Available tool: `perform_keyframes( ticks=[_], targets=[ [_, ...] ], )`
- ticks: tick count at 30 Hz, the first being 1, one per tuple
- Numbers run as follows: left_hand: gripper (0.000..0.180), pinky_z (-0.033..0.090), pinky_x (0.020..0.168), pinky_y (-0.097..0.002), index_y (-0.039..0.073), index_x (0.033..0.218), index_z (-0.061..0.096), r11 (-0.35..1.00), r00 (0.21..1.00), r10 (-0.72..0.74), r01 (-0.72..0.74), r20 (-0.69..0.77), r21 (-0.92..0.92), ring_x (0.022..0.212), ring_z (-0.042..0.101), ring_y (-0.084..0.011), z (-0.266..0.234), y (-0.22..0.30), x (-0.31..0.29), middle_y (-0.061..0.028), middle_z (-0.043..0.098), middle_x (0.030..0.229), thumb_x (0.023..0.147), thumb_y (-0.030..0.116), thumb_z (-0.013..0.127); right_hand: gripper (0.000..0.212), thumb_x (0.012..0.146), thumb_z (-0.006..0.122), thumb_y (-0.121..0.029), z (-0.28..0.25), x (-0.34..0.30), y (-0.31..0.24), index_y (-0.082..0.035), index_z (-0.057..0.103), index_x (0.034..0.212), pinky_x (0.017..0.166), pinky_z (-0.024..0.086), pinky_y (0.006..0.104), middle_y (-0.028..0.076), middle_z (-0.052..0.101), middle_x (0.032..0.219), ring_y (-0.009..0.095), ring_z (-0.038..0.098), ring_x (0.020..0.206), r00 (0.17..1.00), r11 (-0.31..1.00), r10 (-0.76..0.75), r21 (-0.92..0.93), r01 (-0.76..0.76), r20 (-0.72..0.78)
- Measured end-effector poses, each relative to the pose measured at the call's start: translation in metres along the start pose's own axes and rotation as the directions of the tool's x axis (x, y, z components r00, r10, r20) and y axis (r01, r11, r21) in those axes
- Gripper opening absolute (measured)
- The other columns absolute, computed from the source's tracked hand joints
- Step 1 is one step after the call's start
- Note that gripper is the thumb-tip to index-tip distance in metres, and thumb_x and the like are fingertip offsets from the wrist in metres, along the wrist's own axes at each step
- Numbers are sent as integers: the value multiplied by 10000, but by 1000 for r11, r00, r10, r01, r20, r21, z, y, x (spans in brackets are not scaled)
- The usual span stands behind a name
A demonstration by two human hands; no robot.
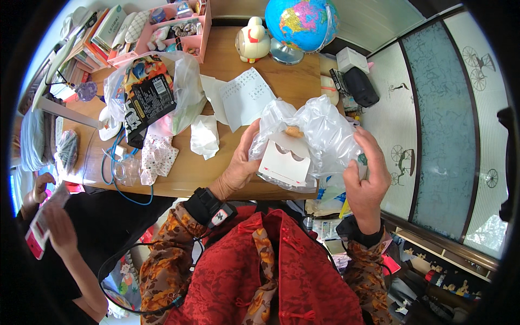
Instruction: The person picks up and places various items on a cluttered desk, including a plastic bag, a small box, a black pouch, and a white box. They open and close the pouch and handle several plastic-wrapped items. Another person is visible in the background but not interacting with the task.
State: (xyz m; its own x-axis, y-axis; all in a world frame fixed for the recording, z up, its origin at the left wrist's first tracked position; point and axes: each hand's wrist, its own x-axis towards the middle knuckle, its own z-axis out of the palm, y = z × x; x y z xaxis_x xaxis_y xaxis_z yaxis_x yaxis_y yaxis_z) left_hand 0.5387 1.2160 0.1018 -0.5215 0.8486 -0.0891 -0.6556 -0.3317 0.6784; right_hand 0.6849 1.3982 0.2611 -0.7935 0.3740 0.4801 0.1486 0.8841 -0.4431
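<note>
Plastic air-cushion wrap (pixel 327 127), clear & puffy, is held btwn both hands over the desk's (pixel 300 81) near edge. L hand (pixel 238 169): fingers clamped on wrap's L side, some hidden. R hand (pixel 369 181): fingers clamped on its R side. White card box (pixel 284 160) w/ curved notches sits amid the wrap. Written sheet (pixel 246 100) lies just behind; globe (pixel 300 24) farther back.

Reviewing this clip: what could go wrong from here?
The white box might slip out and fall: the left hand and right hand seem to grip the clear wrap around it, near the table's front edge. The wrap could also crease the written sheet beside it.
</note>
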Motion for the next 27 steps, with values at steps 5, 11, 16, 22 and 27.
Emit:
perform_keyframes(
  ticks=[5,11,16,22,27],
  targets=[
    [886,340,1118,-351,101,1543,149,998,1000,19,-19,-5,-59,1374,365,-217,10,7,4,-101,308,1516,805,-32,620,488,710,584,72,-9,14,-9,-19,614,1189,929,510,400,183,640,1203,342,636,1105,996,997,-74,-21,73,-50],
    [903,381,1098,-357,105,1541,158,989,1000,8,-10,-13,-149,1349,409,-228,14,20,5,-112,334,1503,784,-47,627,460,712,575,82,-13,39,-18,-20,630,1158,922,509,383,173,649,1190,322,641,1100,990,992,-125,9,126,-72],
    [934,399,1089,-360,115,1541,168,984,1000,13,-15,-14,-180,1333,433,-235,12,28,4,-119,364,1484,760,-41,656,416,729,555,93,-18,49,-25,-17,638,1121,925,500,369,164,655,1184,302,648,1080,990,991,-115,58,120,-82],
    [929,408,1086,-367,126,1537,185,972,1000,-11,14,14,-234,1324,446,-238,10,33,0,-119,379,1476,759,-28,668,355,748,538,96,-22,57,-27,-11,662,1063,878,509,339,178,658,1177,272,656,1052,990,986,-112,116,121,-81],
    [934,420,1083,-387,135,1536,180,973,1000,6,-2,17,-229,1327,444,-246,11,32,1,-112,377,1478,770,5,698,356,738,544,110,-19,59,-29,-38,675,1035,754,532,310,185,654,1178,244,679,963,984,984,-177,9,177,-28]
  ],
)
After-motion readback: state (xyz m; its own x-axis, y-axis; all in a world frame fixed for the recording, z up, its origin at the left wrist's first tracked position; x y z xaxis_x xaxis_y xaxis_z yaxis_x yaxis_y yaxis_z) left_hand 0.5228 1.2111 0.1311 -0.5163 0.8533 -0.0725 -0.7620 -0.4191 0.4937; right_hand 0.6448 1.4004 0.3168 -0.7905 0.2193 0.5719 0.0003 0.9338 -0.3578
